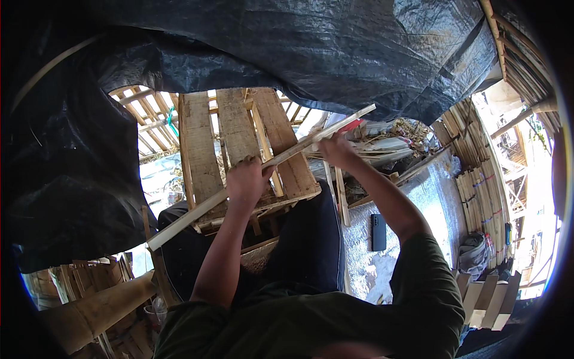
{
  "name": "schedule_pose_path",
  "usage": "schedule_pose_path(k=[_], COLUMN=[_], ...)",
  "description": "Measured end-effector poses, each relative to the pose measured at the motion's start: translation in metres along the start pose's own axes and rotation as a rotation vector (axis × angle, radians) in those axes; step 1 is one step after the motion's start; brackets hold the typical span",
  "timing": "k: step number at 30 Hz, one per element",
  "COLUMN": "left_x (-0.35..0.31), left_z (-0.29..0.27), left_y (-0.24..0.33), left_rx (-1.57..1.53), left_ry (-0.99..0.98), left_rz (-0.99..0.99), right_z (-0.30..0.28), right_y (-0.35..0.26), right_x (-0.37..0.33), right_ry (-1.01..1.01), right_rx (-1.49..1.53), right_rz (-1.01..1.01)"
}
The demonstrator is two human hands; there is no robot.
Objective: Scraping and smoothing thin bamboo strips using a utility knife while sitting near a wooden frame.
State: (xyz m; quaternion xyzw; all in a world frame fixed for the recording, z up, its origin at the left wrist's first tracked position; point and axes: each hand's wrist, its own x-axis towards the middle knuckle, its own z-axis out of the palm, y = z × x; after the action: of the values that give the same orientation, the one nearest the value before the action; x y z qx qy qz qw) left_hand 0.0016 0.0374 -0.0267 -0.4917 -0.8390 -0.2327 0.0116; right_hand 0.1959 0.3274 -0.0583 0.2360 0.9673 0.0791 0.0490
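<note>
A long pale bamboo strip (192, 219) lies slantwise across the scene, its near end low at the left and its far end up at the right. My left hand (244, 180) is wrapped round it near the middle. Farther along, my right hand (338, 149) is closed at the strip's upper part; its fingertips are partly hidden. Below the strip stands a slatted wooden bench (200, 140) of rough planks, close against my knees. A narrow stick (260, 128) lies along its planks. Something red (351, 125) shows just beyond my right hand.
Dark plastic sheeting (239, 42) hangs overhead and on the left. A phone (378, 232) lies on a silvery sheet (427, 197) at my right. Bundled strips (483, 194) stand along the right wall. A thick bamboo pole (95, 311) crosses the lower left.
</note>
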Motion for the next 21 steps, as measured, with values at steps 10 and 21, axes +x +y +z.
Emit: schedule_pose_path(k=[10, 21], left_x=[0.002, 0.005], left_z=[0.003, -0.001], left_y=[0.000, 0.004], left_rx=[0.050, 0.039], left_ry=[0.014, -0.025], left_rz=[0.003, -0.019], right_z=[0.004, -0.031], right_y=[-0.004, -0.017], right_x=[-0.009, -0.021], right_ry=[0.235, 0.360], right_rx=[-0.168, 0.232], right_rz=[-0.252, 0.023])
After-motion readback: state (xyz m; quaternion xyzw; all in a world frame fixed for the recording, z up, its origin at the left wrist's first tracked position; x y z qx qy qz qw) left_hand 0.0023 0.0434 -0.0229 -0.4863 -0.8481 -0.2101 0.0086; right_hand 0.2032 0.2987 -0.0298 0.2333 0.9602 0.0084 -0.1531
